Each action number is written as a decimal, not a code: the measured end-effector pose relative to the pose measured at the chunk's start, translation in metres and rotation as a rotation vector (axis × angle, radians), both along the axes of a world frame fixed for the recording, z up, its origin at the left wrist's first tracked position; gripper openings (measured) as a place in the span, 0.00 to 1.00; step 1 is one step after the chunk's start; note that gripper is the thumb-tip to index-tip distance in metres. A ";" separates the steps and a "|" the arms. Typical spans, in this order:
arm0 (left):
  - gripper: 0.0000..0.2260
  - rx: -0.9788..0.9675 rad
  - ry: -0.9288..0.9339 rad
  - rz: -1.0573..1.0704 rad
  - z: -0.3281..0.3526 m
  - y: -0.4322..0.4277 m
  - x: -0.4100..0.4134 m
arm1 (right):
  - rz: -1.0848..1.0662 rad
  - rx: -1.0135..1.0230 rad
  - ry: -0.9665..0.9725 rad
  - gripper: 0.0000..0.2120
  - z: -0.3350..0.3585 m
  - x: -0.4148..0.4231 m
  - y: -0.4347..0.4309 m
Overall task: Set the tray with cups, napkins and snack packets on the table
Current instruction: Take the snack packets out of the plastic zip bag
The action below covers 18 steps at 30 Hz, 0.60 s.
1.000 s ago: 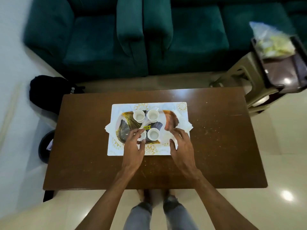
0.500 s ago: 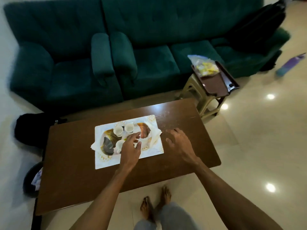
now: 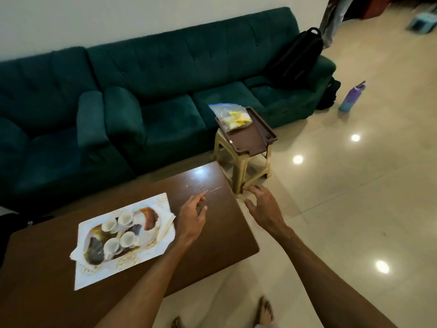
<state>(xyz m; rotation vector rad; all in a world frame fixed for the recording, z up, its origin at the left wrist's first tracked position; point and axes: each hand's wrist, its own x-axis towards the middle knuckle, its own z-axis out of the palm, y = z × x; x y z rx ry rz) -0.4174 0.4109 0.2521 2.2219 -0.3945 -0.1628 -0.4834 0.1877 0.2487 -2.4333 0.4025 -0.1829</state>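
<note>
Moved: left hand (image 3: 192,217) and right hand (image 3: 263,205) off the tray (image 3: 99,273), now open, empty, mid-frame. Tray: lower left, on table (image 3: 212,235). Cups (image 3: 127,240): fragile, loose; grip both short edges.

A dark green sofa (image 3: 165,91) stood along the white wall (image 3: 118,17) behind the worktop. A black backpack (image 3: 298,55) leaned upright on the sofa's far right seat. Near the worktop's far right corner, a beige plastic stool (image 3: 238,162) carried a brown tray (image 3: 253,136), with a clear bag of yellow and white items (image 3: 231,116) on the tray's far end. A purple bottle (image 3: 351,97) stood on the glossy tiled floor (image 3: 354,209) just beside the sofa's right end.
</note>
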 end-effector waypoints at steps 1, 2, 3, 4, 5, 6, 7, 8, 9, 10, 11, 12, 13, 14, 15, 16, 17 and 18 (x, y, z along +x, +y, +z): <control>0.21 -0.001 -0.005 -0.020 0.001 -0.023 0.001 | -0.005 -0.007 -0.006 0.16 0.001 -0.001 -0.022; 0.21 0.001 -0.003 -0.036 0.002 -0.046 0.003 | -0.015 -0.008 -0.004 0.16 0.002 -0.002 -0.044; 0.21 0.001 0.002 -0.046 0.004 -0.067 0.004 | -0.022 -0.011 -0.003 0.16 0.004 -0.002 -0.065; 0.21 -0.006 0.013 -0.056 0.006 -0.086 0.006 | -0.027 -0.016 -0.005 0.17 0.007 -0.001 -0.084; 0.21 -0.013 0.024 -0.066 0.008 -0.097 0.007 | -0.032 -0.016 -0.005 0.17 0.008 -0.001 -0.094; 0.20 -0.019 0.027 -0.064 0.010 -0.116 0.011 | -0.034 -0.010 0.001 0.18 0.010 0.002 -0.113; 0.20 -0.023 0.029 -0.057 0.011 -0.133 0.016 | -0.033 -0.006 0.013 0.18 0.013 0.007 -0.130; 0.20 -0.020 0.025 -0.058 0.013 -0.138 0.018 | -0.030 -0.004 0.010 0.18 0.014 0.011 -0.136; 0.20 -0.020 0.020 -0.059 0.015 -0.147 0.023 | -0.023 0.000 0.002 0.18 0.016 0.016 -0.145; 0.20 -0.020 0.024 -0.054 0.016 -0.160 0.030 | -0.009 0.006 0.003 0.18 0.017 0.023 -0.158; 0.20 -0.025 0.031 -0.040 0.015 -0.174 0.039 | 0.007 0.008 0.006 0.18 0.017 0.033 -0.173; 0.20 -0.031 0.036 -0.025 0.015 -0.186 0.047 | 0.023 0.002 0.006 0.18 0.017 0.043 -0.185; 0.20 -0.036 0.036 -0.011 0.015 -0.199 0.057 | 0.035 -0.001 0.002 0.18 0.017 0.055 -0.198; 0.20 -0.042 0.036 0.004 0.014 -0.211 0.069 | 0.044 -0.002 -0.003 0.18 0.017 0.068 -0.210; 0.20 -0.049 0.036 0.016 0.013 -0.220 0.079 | 0.051 -0.005 -0.009 0.18 0.017 0.079 -0.220; 0.20 -0.058 0.038 0.033 0.010 -0.232 0.092 | 0.059 -0.008 -0.011 0.18 0.015 0.093 -0.231; 0.21 -0.065 0.040 0.048 0.007 -0.242 0.105 | 0.071 -0.007 -0.012 0.18 0.014 0.107 -0.241; 0.22 -0.069 0.041 0.059 0.004 -0.254 0.119 | 0.084 -0.008 -0.009 0.18 0.012 0.122 -0.252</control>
